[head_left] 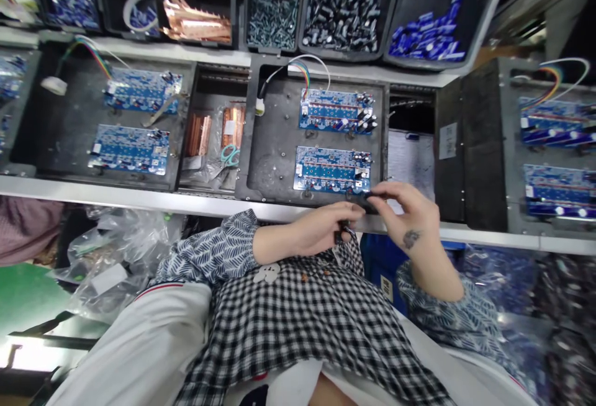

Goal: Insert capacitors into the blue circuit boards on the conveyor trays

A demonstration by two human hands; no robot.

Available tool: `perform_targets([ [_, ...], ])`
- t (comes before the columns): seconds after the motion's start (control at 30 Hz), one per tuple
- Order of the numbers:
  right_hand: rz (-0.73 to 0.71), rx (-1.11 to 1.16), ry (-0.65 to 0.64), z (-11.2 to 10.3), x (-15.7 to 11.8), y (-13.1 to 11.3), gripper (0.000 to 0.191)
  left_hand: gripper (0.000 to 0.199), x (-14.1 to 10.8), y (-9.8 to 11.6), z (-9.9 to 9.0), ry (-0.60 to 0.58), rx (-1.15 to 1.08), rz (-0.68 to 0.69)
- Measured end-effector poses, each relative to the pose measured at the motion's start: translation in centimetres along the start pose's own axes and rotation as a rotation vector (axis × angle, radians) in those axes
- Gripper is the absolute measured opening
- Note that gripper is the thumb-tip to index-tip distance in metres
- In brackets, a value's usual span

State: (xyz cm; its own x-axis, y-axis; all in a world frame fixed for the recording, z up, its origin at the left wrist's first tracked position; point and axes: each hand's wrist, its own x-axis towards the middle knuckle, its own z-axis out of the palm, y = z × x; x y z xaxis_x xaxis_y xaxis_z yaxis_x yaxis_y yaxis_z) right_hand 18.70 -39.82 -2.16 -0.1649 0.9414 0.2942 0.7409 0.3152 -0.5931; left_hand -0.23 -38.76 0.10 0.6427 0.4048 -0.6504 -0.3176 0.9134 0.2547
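My left hand (326, 226) is curled around a few black capacitors (343, 232), just in front of the rail's near edge. Between its thumb and fingers, my right hand (407, 207) pinches a small dark part (369, 195) that looks like another black capacitor, at the near right corner of the black tray (274, 151). Two blue circuit boards lie in that tray. The nearer board (333, 170) is right behind my hands, with one black capacitor near its right end. On the farther board (335, 111), several black capacitors stand or lean at the right.
Behind the trays stand bins of black capacitors (344, 9), blue capacitors (426, 36), screws (274, 21) and copper strips (198, 21). More board trays sit left (60, 126) and right (493, 145). Teal-handled scissors (230, 156) lie in the left gap. A metal rail (209, 201) runs in front.
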Motion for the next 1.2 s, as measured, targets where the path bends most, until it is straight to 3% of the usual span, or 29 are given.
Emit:
perform_targets([
  [0.17,0.149,-0.045,0.031,1.5,0.2,2.6,0.012,0.017,0.2,-0.5,-1.1,-0.074,0.144,-0.041],
  [0.33,0.125,-0.112,-0.001,1.6,0.4,2.3,0.01,0.019,0.6,-1.4,-2.3,-0.184,0.319,0.03],
  [0.47,0.088,-0.138,0.003,1.7,0.4,2.1,0.01,0.019,0.2,-1.0,-2.2,-0.221,0.361,-0.004],
  [0.7,0.001,-0.207,-0.02,1.9,0.1,1.0,0.013,0.031,0.0,-0.5,-1.7,-0.114,0.065,-0.018],
  [0.87,-0.054,-0.03,-0.005,-0.1,-1.3,-1.6,0.023,0.029,0.2,-0.7,-1.7,-0.08,0.029,0.048],
  [0.97,-0.081,0.06,-0.068,-0.9,-1.7,-2.3,0.015,0.025,0.2,-0.8,-1.3,-0.104,0.049,0.056],
  [1.1,0.01,0.038,-0.013,-1.0,-0.4,-0.3,0.01,0.012,-0.4,-0.3,-0.6,-0.054,-0.004,-0.011],
  [1.2,0.1,-0.094,0.022,-0.6,0.8,2.3,0.014,0.016,-1.5,0.4,-0.5,0.007,-0.01,-0.068],
])
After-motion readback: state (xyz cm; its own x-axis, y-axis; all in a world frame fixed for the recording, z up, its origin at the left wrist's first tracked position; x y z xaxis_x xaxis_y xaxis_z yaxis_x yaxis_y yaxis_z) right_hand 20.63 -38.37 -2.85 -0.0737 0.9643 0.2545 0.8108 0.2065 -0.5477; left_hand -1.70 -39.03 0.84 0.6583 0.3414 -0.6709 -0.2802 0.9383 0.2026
